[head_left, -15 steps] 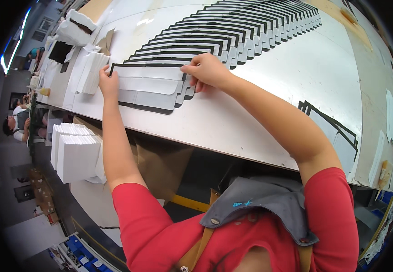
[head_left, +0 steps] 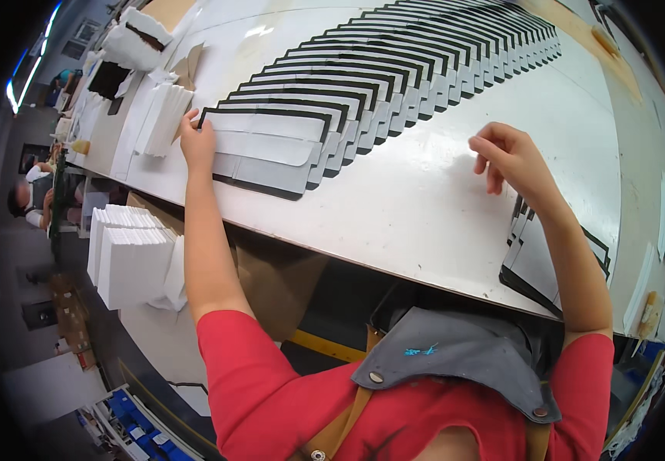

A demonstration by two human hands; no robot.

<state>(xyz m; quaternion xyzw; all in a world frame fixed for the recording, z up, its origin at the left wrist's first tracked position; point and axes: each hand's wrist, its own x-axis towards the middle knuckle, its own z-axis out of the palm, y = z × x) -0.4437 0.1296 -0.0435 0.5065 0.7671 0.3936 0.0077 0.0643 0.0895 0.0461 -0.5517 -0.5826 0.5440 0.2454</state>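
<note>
- The front sheet (head_left: 271, 125) lies on the table (head_left: 394, 211), at the near left end of a long row of sheets (head_left: 434, 67); they are pale with black borders, and overlap one another like roof tiles.
- The left hand (head_left: 197, 144) is at the left upper corner of this front sheet and touches it. The grip there is narrow, but I cannot tell if the fingers pinch the paper or only rest against its edge.
- The right hand (head_left: 513, 160) is in the air above the table, well apart from the row. Its grip is loose, with bent fingers, and I see nothing held in it.
- Near the right forearm, and partly covered by it, lies a loose pile of similar sheets (head_left: 528, 257).
- On the left, just beside the left hand, stands a stack of white paper (head_left: 162, 121).
- The step in hand, I judge, is steadying the front sheet at its corner while the right hand is free.
- The next move seems to call for a quiet left hand, and a light touch that does not disturb the overlap.
</note>
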